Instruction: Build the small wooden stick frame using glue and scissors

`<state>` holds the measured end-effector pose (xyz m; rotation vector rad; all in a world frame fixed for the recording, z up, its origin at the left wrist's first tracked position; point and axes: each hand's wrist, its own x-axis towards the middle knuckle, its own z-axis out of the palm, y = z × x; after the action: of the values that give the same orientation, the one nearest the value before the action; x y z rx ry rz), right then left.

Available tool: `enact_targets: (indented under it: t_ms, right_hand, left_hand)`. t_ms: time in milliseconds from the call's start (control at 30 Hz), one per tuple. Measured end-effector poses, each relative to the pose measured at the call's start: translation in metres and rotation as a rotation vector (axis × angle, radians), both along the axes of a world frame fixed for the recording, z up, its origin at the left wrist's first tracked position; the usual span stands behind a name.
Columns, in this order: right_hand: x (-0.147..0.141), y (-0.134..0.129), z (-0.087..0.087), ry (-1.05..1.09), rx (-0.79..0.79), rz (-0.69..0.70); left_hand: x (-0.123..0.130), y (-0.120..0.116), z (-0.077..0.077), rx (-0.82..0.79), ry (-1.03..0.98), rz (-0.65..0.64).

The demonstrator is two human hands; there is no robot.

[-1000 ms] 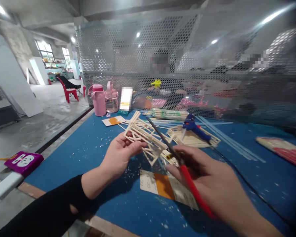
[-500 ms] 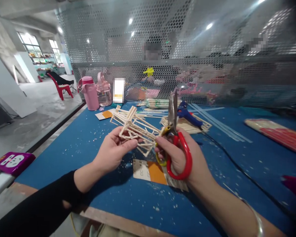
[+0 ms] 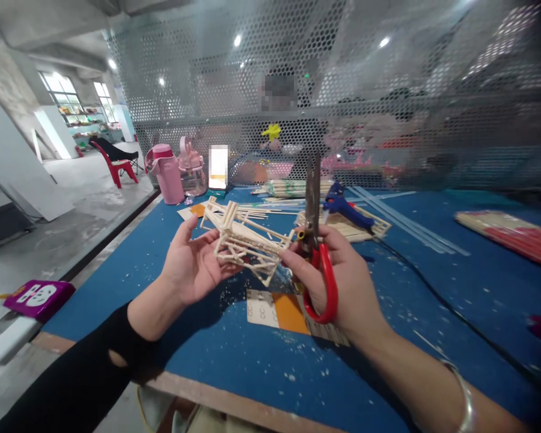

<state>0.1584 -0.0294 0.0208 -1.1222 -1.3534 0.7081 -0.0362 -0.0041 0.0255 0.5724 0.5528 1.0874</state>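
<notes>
A small framework of pale wooden sticks [image 3: 247,243] hangs over the blue table between my hands. My left hand [image 3: 193,264] is open, palm up, with its fingertips under and beside the left end of the framework. The thumb stands apart from it. My right hand [image 3: 338,270] pinches the framework's right end between thumb and fingers. Red-handled scissors [image 3: 328,285] are also held in my right hand, their blades pointing up. Under the hands lies a white and orange card [image 3: 291,313].
Behind the hands are a blue glue gun [image 3: 349,207] with a black cable, bundled sticks [image 3: 297,188], a pink flask [image 3: 169,180], a clear bottle [image 3: 193,174] and a lit phone [image 3: 219,167]. A packet of sticks [image 3: 509,231] lies at right. A perforated screen [image 3: 198,78] stands behind.
My left hand has loosened its grip, moved slightly left and turned palm up with the thumb lifted. The framework has tilted a little, and the scissors have turned in my right hand.
</notes>
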Motion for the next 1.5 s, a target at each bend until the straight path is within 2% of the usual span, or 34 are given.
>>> enact_targets:
  t_ms: [133, 233, 333, 400, 467, 567, 667, 733, 933, 1067, 1200, 1500]
  right_hand:
    - [0.005, 0.004, -0.008, -0.086, 0.091, -0.005]
    - [0.007, 0.006, -0.010, -0.117, 0.110, -0.008]
    - [0.012, 0.006, -0.003, -0.046, 0.070, -0.086]
    - [0.016, 0.004, 0.004, 0.071, -0.024, -0.074]
    - [0.021, 0.002, 0.010, 0.227, -0.147, 0.040]
    - [0.022, -0.001, 0.009, 0.381, -0.304, 0.231]
    - [0.018, -0.005, 0.002, 0.391, -0.322, 0.298]
    - [0.017, -0.007, -0.002, 0.285, -0.212, 0.275]
    - [0.037, -0.004, 0.003, -0.478, 0.160, 0.010]
    - [0.046, -0.002, 0.010, -0.885, 0.434, 0.011]
    - [0.041, -0.005, 0.007, -1.046, 0.648, 0.005]
    - [0.037, -0.007, -0.005, -1.160, 0.761, -0.144]
  left_hand:
    - [-0.005, 0.005, -0.004, 0.039, 0.034, -0.240]
    - [-0.003, 0.012, -0.007, 0.050, 0.036, -0.304]
    - [-0.002, 0.022, -0.003, 0.062, -0.034, -0.169]
    - [-0.002, 0.026, 0.000, 0.083, -0.085, -0.048]
    - [-0.003, 0.028, 0.001, 0.096, -0.098, 0.037]
    - [-0.003, 0.024, -0.006, 0.149, -0.047, 0.091]
    - [-0.001, 0.017, -0.015, 0.239, 0.030, 0.096]
    - [0.001, 0.013, -0.016, 0.251, 0.044, 0.108]
    - [0.001, 0.005, -0.001, 0.097, -0.095, 0.184]
    - [-0.002, 0.003, 0.011, 0.035, -0.162, 0.242]
    - [-0.002, 0.002, 0.017, 0.007, -0.217, 0.262]
    - [-0.003, -0.002, 0.015, 0.003, -0.288, 0.232]
